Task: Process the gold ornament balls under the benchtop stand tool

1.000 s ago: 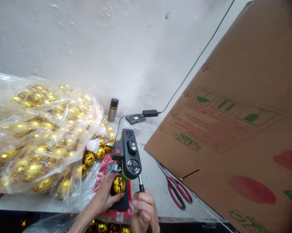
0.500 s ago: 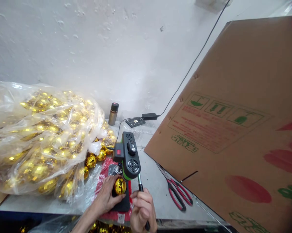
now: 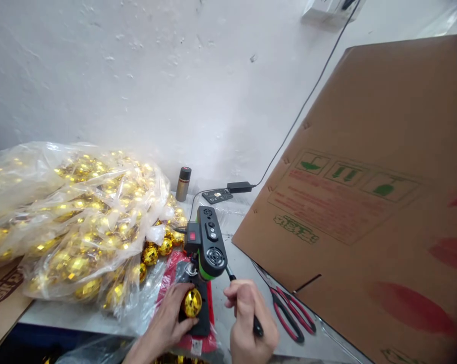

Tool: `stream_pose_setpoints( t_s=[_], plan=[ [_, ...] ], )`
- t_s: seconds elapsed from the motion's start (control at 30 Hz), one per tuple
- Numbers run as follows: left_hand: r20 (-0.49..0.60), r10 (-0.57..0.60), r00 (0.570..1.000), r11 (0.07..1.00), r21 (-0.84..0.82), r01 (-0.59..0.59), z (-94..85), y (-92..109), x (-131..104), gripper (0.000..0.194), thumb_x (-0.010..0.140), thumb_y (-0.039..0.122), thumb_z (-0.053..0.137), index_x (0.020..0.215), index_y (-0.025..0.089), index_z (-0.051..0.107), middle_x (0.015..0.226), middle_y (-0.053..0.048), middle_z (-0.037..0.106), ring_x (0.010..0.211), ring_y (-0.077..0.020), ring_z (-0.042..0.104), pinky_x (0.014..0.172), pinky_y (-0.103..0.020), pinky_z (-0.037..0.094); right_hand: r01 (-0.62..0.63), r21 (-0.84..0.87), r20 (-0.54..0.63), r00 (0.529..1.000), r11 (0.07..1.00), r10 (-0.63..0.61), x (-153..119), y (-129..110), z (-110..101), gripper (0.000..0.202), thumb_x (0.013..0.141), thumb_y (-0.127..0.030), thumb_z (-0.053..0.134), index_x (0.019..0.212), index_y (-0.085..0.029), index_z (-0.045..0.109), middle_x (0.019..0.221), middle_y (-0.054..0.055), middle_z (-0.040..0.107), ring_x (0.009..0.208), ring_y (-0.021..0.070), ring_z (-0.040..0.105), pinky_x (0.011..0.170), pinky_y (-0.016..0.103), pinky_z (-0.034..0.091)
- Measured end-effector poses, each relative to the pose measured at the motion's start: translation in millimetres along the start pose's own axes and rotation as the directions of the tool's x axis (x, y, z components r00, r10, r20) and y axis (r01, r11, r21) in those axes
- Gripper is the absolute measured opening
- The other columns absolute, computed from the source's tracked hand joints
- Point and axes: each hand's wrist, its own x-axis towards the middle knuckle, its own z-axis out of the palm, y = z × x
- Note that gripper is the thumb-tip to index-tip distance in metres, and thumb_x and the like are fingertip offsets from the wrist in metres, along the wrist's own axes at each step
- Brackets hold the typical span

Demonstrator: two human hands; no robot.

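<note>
My left hand [image 3: 166,323] holds a small gold mirrored ball [image 3: 192,302] against the black base of a black-and-green bench tool [image 3: 209,242], under its head. My right hand [image 3: 249,321] grips the tool's black lever handle [image 3: 255,323], which slants down to the right from the tool's head. A small red display glows on the tool's left side.
A clear plastic bag of several gold balls [image 3: 76,217] fills the table's left. Loose gold balls [image 3: 156,250] lie by the tool. Red-handled scissors [image 3: 289,313] lie at the right. A big cardboard box [image 3: 365,202] leans at right. A small bottle [image 3: 182,183] and power adapter [image 3: 239,187] stand by the wall.
My right hand has swung the lever handle out to the right and down. The left hand keeps the gold ball under the tool. The view shifted a little.
</note>
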Motion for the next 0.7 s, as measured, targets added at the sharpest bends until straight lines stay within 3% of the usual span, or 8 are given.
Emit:
stream_pose_setpoints(
  t_s=[0.07, 0.13, 0.2, 0.3, 0.4, 0.47, 0.57, 0.7],
  plan=[
    [-0.011, 0.065, 0.998, 0.996, 0.069, -0.064, -7.8, -7.5, -14.8, 0.081, 0.075, 0.051, 0.092, 0.146, 0.025, 0.063, 0.149, -0.020, 0.068, 0.137, -0.0420, 0.066, 0.112, -0.057, 0.059, -0.031, 0.012, -0.025, 0.999, 0.999, 0.031, 4.9, -10.0, 1.1, 0.036, 0.110, -0.029, 0.054, 0.076, -0.021, 0.064, 0.070, 0.000, 0.063, 0.056, 0.0118, 0.051, 0.050, 0.025, 0.035],
    [-0.082, 0.097, 0.992, 0.983, 0.163, -0.082, -21.7, -12.8, -15.7, 0.070, 0.085, 0.059, 0.083, 0.144, 0.027, 0.065, 0.151, -0.018, 0.068, 0.137, -0.0395, 0.067, 0.110, -0.055, 0.061, -0.059, 0.032, -0.094, 0.994, 0.998, 0.062, 0.8, -14.7, 5.8, 0.037, 0.111, -0.029, 0.054, 0.076, -0.021, 0.064, 0.069, -0.001, 0.062, 0.058, 0.0118, 0.051, 0.053, 0.026, 0.033],
    [-0.230, 0.079, 0.970, 0.959, 0.282, -0.011, -39.4, -14.5, 3.7, 0.040, 0.106, 0.046, 0.056, 0.139, 0.027, 0.067, 0.146, -0.014, 0.072, 0.134, -0.0316, 0.070, 0.109, -0.050, 0.062, -0.080, 0.057, -0.149, 0.985, 0.995, 0.087, -7.2, -15.8, 11.7, 0.037, 0.111, -0.029, 0.054, 0.077, -0.021, 0.064, 0.070, -0.001, 0.062, 0.061, 0.0119, 0.052, 0.055, 0.027, 0.033],
    [-0.391, 0.042, 0.919, 0.842, 0.509, 0.178, -62.1, -14.2, 59.8, 0.035, 0.104, 0.026, 0.046, 0.129, 0.019, 0.069, 0.130, -0.017, 0.078, 0.123, -0.0325, 0.074, 0.109, -0.053, 0.059, -0.083, 0.080, -0.169, 0.981, 0.993, 0.096, -15.8, -13.7, 15.9, 0.036, 0.111, -0.027, 0.054, 0.078, -0.021, 0.065, 0.071, -0.001, 0.063, 0.062, 0.0119, 0.052, 0.055, 0.027, 0.032],
    [-0.407, -0.015, 0.913, 0.803, 0.539, 0.253, -70.1, -15.5, 110.4, 0.029, 0.096, 0.023, 0.055, 0.117, 0.014, 0.073, 0.113, -0.021, 0.081, 0.113, -0.0389, 0.075, 0.104, -0.057, 0.057, -0.060, 0.066, -0.144, 0.987, 0.996, 0.069, -16.9, -7.8, 12.0, 0.035, 0.111, -0.025, 0.053, 0.079, -0.020, 0.066, 0.071, 0.000, 0.062, 0.061, 0.0122, 0.053, 0.054, 0.027, 0.033],
    [-0.397, -0.051, 0.917, 0.798, 0.536, 0.277, -69.3, -17.0, 126.5, 0.022, 0.093, 0.025, 0.061, 0.105, 0.014, 0.074, 0.102, -0.021, 0.081, 0.109, -0.0408, 0.074, 0.103, -0.057, 0.055, -0.010, 0.046, -0.107, 0.994, 0.999, 0.015, -15.3, -2.6, 6.9, 0.033, 0.110, -0.023, 0.052, 0.080, -0.020, 0.066, 0.070, 0.000, 0.062, 0.061, 0.0127, 0.055, 0.053, 0.026, 0.034],
    [-0.365, -0.089, 0.927, 0.797, 0.532, 0.286, -69.0, -15.7, 127.3, 0.014, 0.088, 0.027, 0.070, 0.096, 0.016, 0.075, 0.096, -0.019, 0.081, 0.110, -0.0419, 0.074, 0.107, -0.058, 0.052, 0.081, 0.026, -0.035, 0.996, 0.996, -0.080, -12.1, 2.8, 0.8, 0.030, 0.108, -0.019, 0.052, 0.082, -0.021, 0.067, 0.070, 0.000, 0.062, 0.061, 0.0127, 0.058, 0.050, 0.024, 0.037],
    [-0.311, -0.085, 0.947, 0.832, 0.500, 0.239, -77.3, -3.6, 107.2, 0.032, 0.088, 0.032, 0.078, 0.113, 0.014, 0.074, 0.104, -0.018, 0.082, 0.110, -0.0401, 0.076, 0.107, -0.055, 0.054, 0.052, 0.022, -0.035, 0.998, 0.998, -0.051, -4.6, -0.6, 0.2, 0.031, 0.109, -0.018, 0.050, 0.082, -0.020, 0.065, 0.071, 0.001, 0.063, 0.060, 0.0122, 0.059, 0.050, 0.022, 0.042]
  ],
)
